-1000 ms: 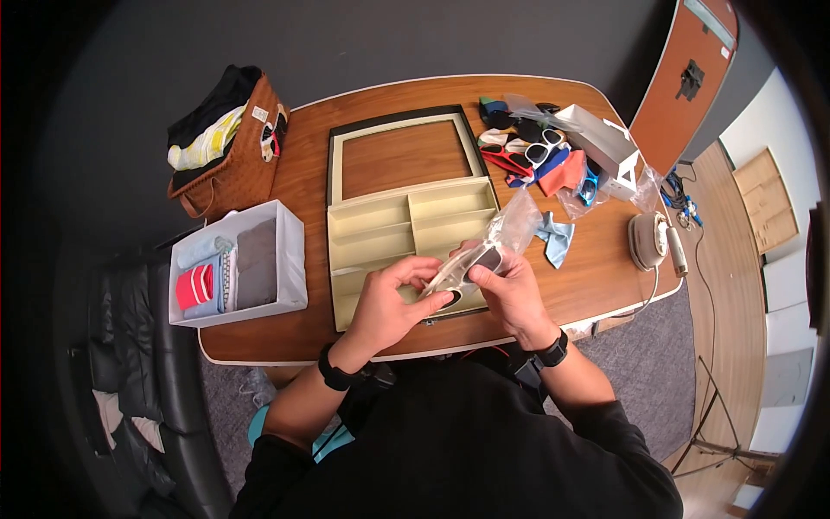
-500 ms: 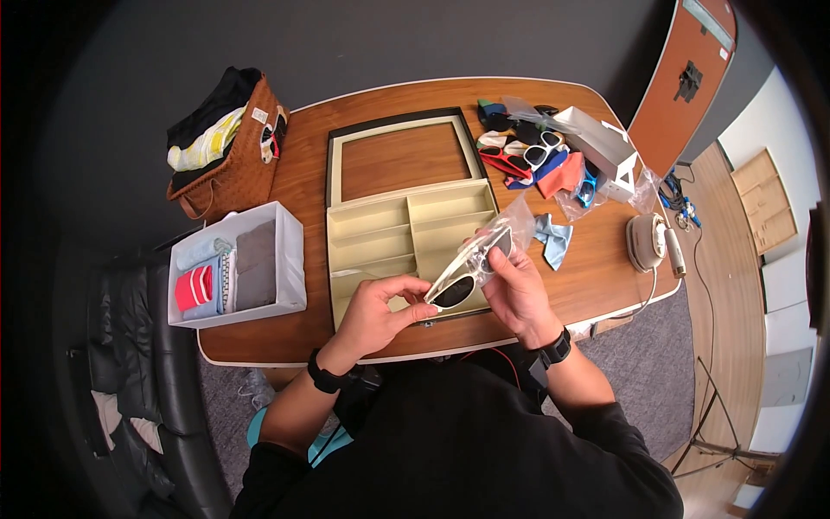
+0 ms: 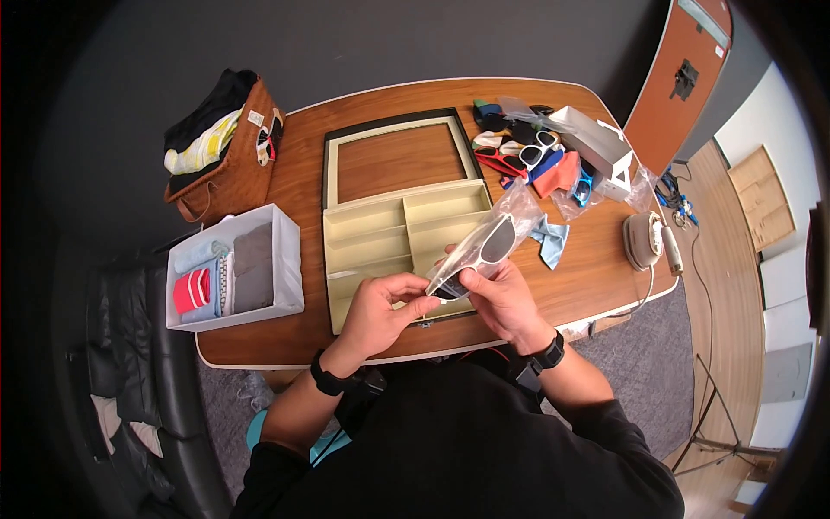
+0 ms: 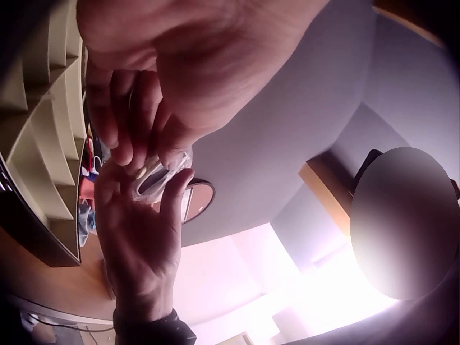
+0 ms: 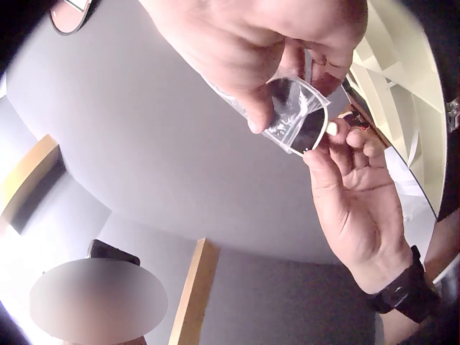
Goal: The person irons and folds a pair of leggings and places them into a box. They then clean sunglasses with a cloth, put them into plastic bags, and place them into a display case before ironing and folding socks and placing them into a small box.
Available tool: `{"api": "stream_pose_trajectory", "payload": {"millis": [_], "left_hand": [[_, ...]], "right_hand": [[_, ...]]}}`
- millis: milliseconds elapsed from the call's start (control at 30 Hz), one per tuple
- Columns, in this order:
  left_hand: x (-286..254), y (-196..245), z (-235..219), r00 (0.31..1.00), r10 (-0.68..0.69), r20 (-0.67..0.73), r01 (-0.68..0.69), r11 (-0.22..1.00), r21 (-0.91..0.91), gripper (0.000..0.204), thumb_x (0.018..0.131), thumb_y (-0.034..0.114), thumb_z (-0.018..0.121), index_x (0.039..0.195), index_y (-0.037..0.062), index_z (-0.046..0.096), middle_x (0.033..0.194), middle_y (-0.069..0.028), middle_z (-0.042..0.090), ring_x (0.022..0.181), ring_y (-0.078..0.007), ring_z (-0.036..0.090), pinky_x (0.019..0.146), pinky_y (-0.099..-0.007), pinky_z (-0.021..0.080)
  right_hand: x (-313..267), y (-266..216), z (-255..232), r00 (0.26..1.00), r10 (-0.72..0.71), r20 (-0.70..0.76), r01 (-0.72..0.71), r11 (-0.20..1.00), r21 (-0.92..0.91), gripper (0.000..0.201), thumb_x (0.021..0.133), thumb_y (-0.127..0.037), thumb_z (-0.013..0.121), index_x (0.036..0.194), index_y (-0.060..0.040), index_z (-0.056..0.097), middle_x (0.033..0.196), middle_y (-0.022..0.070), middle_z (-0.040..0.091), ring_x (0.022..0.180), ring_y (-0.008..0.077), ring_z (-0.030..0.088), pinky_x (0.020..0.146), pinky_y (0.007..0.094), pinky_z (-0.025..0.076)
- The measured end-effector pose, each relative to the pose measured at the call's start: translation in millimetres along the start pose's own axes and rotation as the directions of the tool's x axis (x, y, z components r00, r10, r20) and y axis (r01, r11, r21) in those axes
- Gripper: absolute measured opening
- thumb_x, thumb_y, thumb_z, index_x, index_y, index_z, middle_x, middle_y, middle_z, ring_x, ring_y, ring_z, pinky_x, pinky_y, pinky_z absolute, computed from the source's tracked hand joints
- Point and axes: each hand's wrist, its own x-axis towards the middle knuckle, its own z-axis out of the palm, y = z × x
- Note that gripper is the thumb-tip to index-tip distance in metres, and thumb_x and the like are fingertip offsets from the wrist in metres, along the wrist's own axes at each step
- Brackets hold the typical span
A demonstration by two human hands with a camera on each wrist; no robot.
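A pair of white sunglasses with dark lenses lies partly inside a clear plastic bag, held over the front of a cream compartment case. My left hand pinches the near end of the white frame between thumb and fingertips. From the other side, my right hand grips the bag and the sunglasses in it, its thumb across the near lens. In the right wrist view, the bag's edge crosses that lens, and the white rim sticks out toward the left fingertips.
Behind the right hand are a light blue cloth, a pile with red sunglasses and other pairs, and a white box. A white bin of folded cloths and a brown basket stand left; a corded beige device stands right.
My right hand has shifted down along the bag toward the left hand, its thumb moving from the far lens to the near one. The left hand keeps its pinch on the near end.
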Motion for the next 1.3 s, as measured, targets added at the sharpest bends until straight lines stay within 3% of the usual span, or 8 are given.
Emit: {"api": "stream_pose_trajectory", "payload": {"millis": [167, 367, 533, 733, 833, 1067, 1200, 1300], "left_hand": [[3, -12, 4, 0.997, -0.012, -0.070, 0.006, 0.995, -0.096, 0.017, 0.094, 0.009, 0.085, 0.104, -0.0029, 0.077, 0.095, -0.0083, 0.081, 0.087, -0.0117, 0.073, 0.082, -0.0288, 0.058], [4, -5, -1, 0.988, 0.098, -0.122, -0.075, 0.980, 0.184, 0.018, 0.087, 0.010, 0.091, 0.092, -0.0015, 0.077, 0.080, -0.0067, 0.078, 0.075, -0.0120, 0.072, 0.074, -0.0282, 0.058], [6, -10, -4, 0.976, 0.122, -0.178, -0.094, 0.982, 0.162, 0.040, 0.079, 0.011, 0.097, 0.111, 0.0024, 0.075, 0.095, -0.0046, 0.078, 0.085, -0.0112, 0.072, 0.075, -0.0279, 0.056], [5, -10, -4, 0.982, 0.171, -0.082, -0.176, 0.982, -0.063, 0.051, 0.086, 0.010, 0.092, 0.130, 0.0002, 0.069, 0.114, -0.0083, 0.077, 0.100, -0.0136, 0.072, 0.086, -0.0291, 0.056], [5, -14, -4, 0.988, 0.106, -0.110, -0.109, 0.994, -0.018, 0.043, 0.094, 0.000, 0.082, 0.133, -0.0047, 0.066, 0.122, -0.0105, 0.075, 0.110, -0.0150, 0.072, 0.097, -0.0307, 0.057], [4, 0, -5, 0.973, 0.100, -0.210, -0.084, 0.993, 0.081, 0.026, 0.095, -0.002, 0.081, 0.120, -0.0048, 0.073, 0.108, -0.0083, 0.079, 0.099, -0.0125, 0.074, 0.090, -0.0277, 0.058], [11, 14, -19, 0.978, 0.068, -0.200, -0.042, 0.990, 0.132, 0.024, 0.093, -0.003, 0.082, 0.115, -0.0038, 0.074, 0.105, -0.0079, 0.079, 0.097, -0.0115, 0.074, 0.087, -0.0270, 0.058], [14, 37, -34, 0.974, 0.139, -0.180, -0.085, 0.956, 0.279, 0.023, 0.090, -0.003, 0.083, 0.111, -0.0029, 0.075, 0.103, -0.0073, 0.079, 0.093, -0.0115, 0.073, 0.086, -0.0270, 0.057]], "right_hand": [[-1, 4, 6, 0.999, 0.027, 0.025, -0.026, 0.997, -0.068, 0.042, 0.098, -0.012, 0.080, 0.136, -0.0004, 0.066, 0.125, 0.0124, 0.076, 0.118, 0.0225, 0.071, 0.108, 0.0394, 0.053], [-5, 9, 12, 0.997, 0.077, -0.017, -0.079, 0.988, -0.134, 0.032, 0.099, -0.009, 0.079, 0.129, -0.0007, 0.071, 0.121, 0.0092, 0.077, 0.114, 0.0182, 0.072, 0.104, 0.0361, 0.055], [-6, 11, 19, 0.996, 0.087, -0.019, -0.089, 0.981, -0.173, 0.024, 0.100, -0.010, 0.079, 0.122, -0.0014, 0.077, 0.113, 0.0051, 0.079, 0.104, 0.0103, 0.071, 0.097, 0.0298, 0.054], [-4, 13, 23, 0.993, 0.055, -0.107, -0.080, 0.967, -0.243, 0.022, 0.098, -0.008, 0.080, 0.118, -0.0008, 0.076, 0.112, 0.0046, 0.079, 0.100, 0.0091, 0.070, 0.092, 0.0292, 0.056], [-3, 10, 31, 0.998, 0.008, -0.059, -0.030, 0.920, -0.391, 0.021, 0.097, -0.007, 0.081, 0.116, -0.0002, 0.075, 0.109, 0.0038, 0.079, 0.098, 0.0086, 0.070, 0.089, 0.0293, 0.056], [-1, 12, 26, 0.998, -0.040, -0.049, 0.005, 0.819, -0.574, 0.028, 0.093, -0.003, 0.085, 0.118, 0.0001, 0.071, 0.108, 0.0034, 0.078, 0.098, 0.0093, 0.069, 0.088, 0.0296, 0.057], [-1, 8, 30, 0.998, -0.002, -0.062, -0.024, 0.914, -0.406, 0.031, 0.095, -0.008, 0.084, 0.122, -0.0010, 0.070, 0.112, 0.0043, 0.077, 0.103, 0.0099, 0.069, 0.091, 0.0299, 0.056], [3, 16, 10, 0.994, 0.003, -0.108, -0.002, 1.000, 0.004, 0.040, 0.100, -0.016, 0.080, 0.134, -0.0054, 0.064, 0.119, 0.0028, 0.074, 0.106, 0.0116, 0.068, 0.094, 0.0312, 0.054]]}}
